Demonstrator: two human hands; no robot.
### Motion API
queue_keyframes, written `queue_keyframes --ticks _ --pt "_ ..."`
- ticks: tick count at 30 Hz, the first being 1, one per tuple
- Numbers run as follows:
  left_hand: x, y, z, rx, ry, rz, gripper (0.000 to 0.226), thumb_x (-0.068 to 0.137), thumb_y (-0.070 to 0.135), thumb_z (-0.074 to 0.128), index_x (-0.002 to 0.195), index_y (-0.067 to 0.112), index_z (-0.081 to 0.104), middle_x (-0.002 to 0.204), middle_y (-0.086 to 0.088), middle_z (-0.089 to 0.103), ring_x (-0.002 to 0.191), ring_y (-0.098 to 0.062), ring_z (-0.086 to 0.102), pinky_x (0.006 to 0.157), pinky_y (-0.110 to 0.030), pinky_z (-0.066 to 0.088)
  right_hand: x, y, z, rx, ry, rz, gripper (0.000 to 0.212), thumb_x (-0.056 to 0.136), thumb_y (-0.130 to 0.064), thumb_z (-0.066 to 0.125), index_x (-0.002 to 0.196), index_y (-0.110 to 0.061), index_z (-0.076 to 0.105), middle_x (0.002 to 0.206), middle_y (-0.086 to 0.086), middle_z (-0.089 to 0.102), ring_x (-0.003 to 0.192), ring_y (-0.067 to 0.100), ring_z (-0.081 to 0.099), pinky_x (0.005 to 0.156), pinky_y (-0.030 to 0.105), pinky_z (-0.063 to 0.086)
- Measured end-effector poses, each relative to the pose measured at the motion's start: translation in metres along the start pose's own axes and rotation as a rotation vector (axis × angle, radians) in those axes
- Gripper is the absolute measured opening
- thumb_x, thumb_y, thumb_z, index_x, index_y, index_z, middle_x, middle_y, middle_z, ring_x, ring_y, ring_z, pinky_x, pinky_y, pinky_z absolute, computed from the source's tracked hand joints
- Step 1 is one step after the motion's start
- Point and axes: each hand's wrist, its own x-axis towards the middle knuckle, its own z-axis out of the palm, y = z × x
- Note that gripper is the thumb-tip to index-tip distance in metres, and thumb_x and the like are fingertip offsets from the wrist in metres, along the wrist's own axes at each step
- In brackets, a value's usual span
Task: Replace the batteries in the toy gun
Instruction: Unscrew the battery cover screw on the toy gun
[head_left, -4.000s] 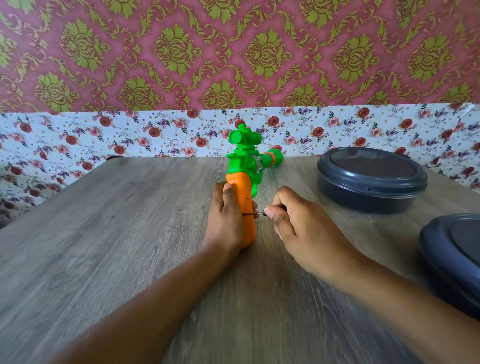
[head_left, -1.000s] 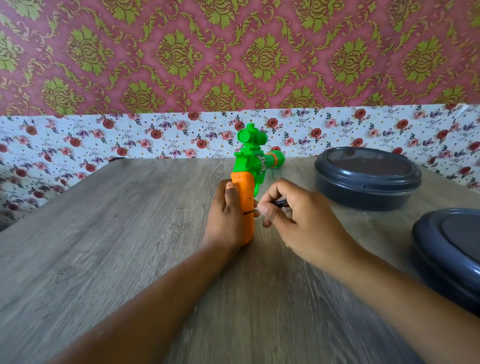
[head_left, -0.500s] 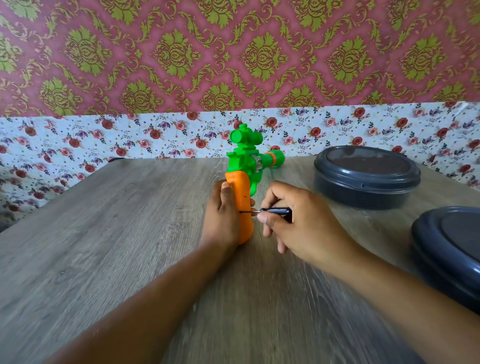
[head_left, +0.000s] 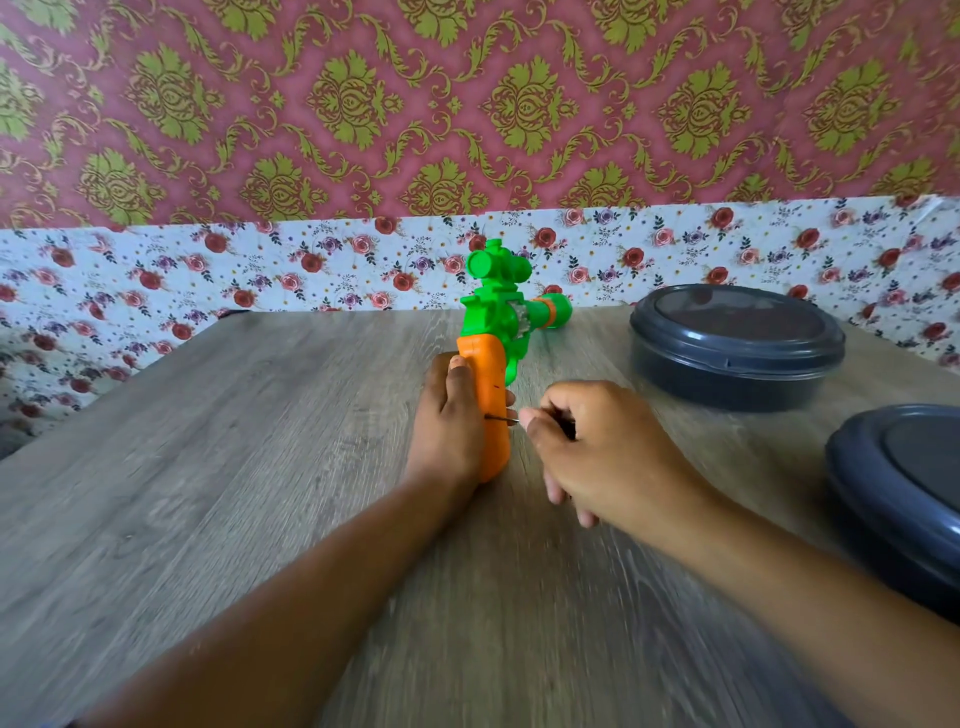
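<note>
Two lidded dark grey containers (head_left: 735, 345) sit to our right on the wooden table (head_left: 218, 467) — well apart from the toy gun (head_left: 493, 332). Our left hand (head_left: 447, 421) grips its orange handle upright, while our right hand (head_left: 597, 452) pinches a small screwdriver (head_left: 506, 418) — tip against the handle's side

The right hand (head_left: 592, 447) now sits turned over the screwdriver (head_left: 503, 417), knuckles uppermost, so the black handle seen half a second ago between thumb and fingers is almost wholly covered; only the thin metal shaft shows, running from the fingertips to the orange grip of the toy gun (head_left: 492, 364). A second ago the same hand was raised slightly higher, with the handle angled upward. The shaft's contact point on the grip reads marginally lower than four seconds ago. The lower fingers of the right hand now hang closer to the worktop (head_left: 208, 467) than before.
</note>
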Motion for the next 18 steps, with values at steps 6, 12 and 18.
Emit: queue_keyframes --ticks 6,12,18 --pt "-0.0032 0.0059 -0.0008 -0.030 -0.016 -0.026 0.025 0.102 0.023 0.025 0.101 0.016 0.049 0.072 0.005 0.055 0.046 0.012 0.055 0.043 -0.004 0.040 0.0027 -0.0010 -0.0054 0.118 0.075 -0.078 0.012 0.085 -0.014 0.063 0.075 -0.012 0.058 0.059 0.005 0.064 0.034 0.002 0.049 0.037 0.009 0.030" --pt "-0.0063 0.0098 -0.0020 -0.010 -0.015 -0.026 0.024 0.102 0.024 0.025 0.104 0.015 0.047 0.074 0.005 0.053 0.053 0.003 0.060 0.045 -0.010 0.043 0.0046 0.0031 -0.0028 0.035 0.102 -0.121 0.031 0.090 -0.041 0.050 0.074 -0.015 0.052 0.058 0.005 0.063 0.041 0.010 0.050 0.049 0.030 0.043" --pt "-0.0072 0.0099 -0.0003 -0.031 -0.021 -0.047 0.026 0.102 0.023 0.025 0.105 0.010 0.047 0.070 0.001 0.053 0.043 0.008 0.056 0.039 -0.007 0.040 0.0056 0.0044 -0.0055 -0.155 0.123 -0.175 0.031 0.094 -0.037 0.044 0.071 -0.017 0.047 0.059 0.004 0.063 0.051 0.015 0.054 0.059 0.037 0.048"
